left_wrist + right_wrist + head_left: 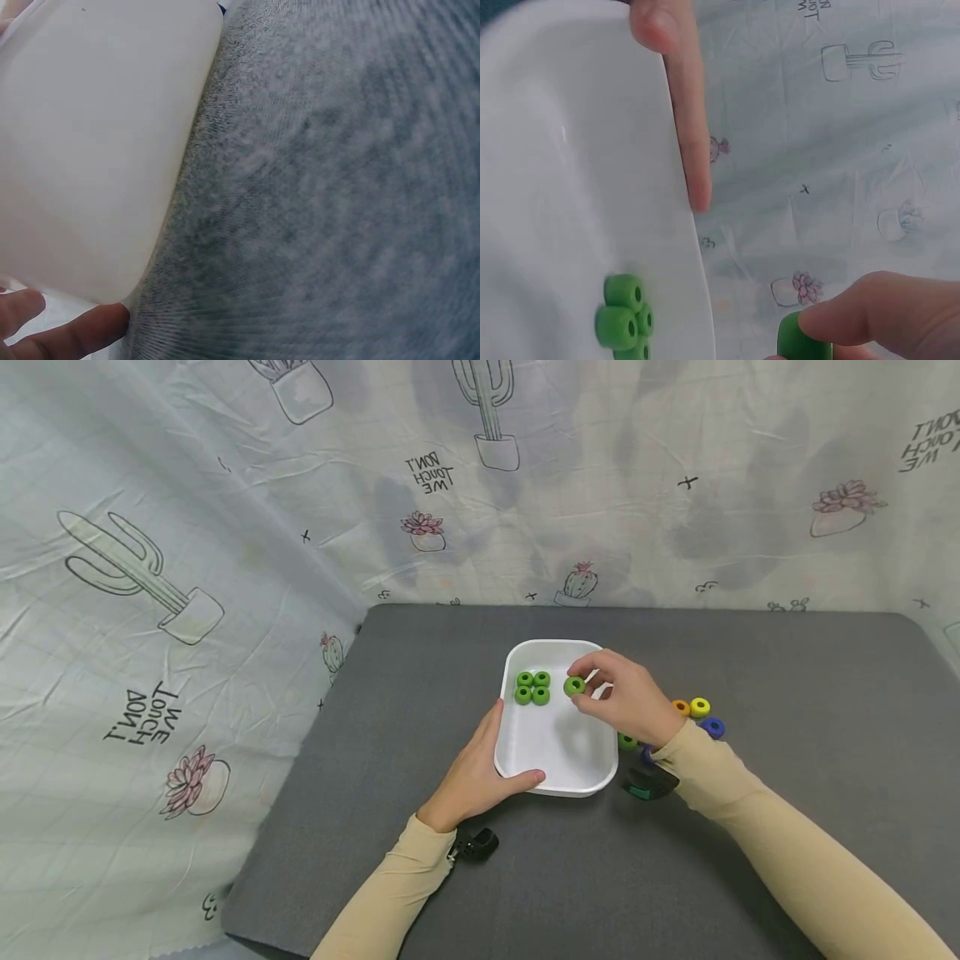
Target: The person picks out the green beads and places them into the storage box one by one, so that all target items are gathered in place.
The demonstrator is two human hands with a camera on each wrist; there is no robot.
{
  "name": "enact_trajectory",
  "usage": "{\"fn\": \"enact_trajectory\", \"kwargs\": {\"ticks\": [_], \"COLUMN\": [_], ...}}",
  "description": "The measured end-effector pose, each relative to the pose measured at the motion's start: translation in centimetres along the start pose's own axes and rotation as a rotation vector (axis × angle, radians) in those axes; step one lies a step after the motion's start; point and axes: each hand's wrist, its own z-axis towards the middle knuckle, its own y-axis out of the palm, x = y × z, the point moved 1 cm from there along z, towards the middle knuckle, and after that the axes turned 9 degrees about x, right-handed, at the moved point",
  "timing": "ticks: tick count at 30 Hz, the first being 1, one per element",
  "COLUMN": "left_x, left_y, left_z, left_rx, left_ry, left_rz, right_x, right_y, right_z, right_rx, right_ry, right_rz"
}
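Note:
My right hand [626, 693] pinches a green bead [573, 686] between thumb and fingertips, above the right part of a white tray [558, 752]. The same green bead [802, 337] shows at the bottom of the right wrist view, under the thumb. Several green beads with holes [532, 687] stand close together in two rows in the tray's far left part. My left hand [476, 768] rests against the tray's near left corner, its fingers straight along the left side and the thumb across the near rim. In the left wrist view, fingertips [97, 330] touch the tray's edge.
Right of the tray, partly behind my right hand and wrist, lie loose beads: an orange bead [680, 707], a yellow bead [700, 707], a blue bead [712, 727] and a green bead [628, 741]. The grey table [810, 760] meets a patterned cloth [630, 485] at its back edge.

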Motion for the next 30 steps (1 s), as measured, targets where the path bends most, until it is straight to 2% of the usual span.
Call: {"fn": "enact_trajectory", "kwargs": {"ticks": [8,15,24,30], "left_x": [0.1,0.2,0.3,0.1], "left_y": [0.0,0.1,0.1,0.1], "left_z": [0.0,0.0,0.0,0.0], "left_rx": [-0.005,0.0,0.002,0.006], "left_ry": [-0.003,0.002,0.014,0.025], "left_rz": [0.026,0.036,0.046,0.054], "right_x": [-0.2,0.2,1.4,1.5], "right_y": [2.3,4.7,7.5,8.1], "right_z": [2.3,3.7,4.4,4.2], "right_rx": [-0.08,-0.085,-0.157,-0.221], "right_ry": [-0.017,-0.005,0.048,0.026], "right_rz": [0.026,0.008,-0.017,-0.077]}}
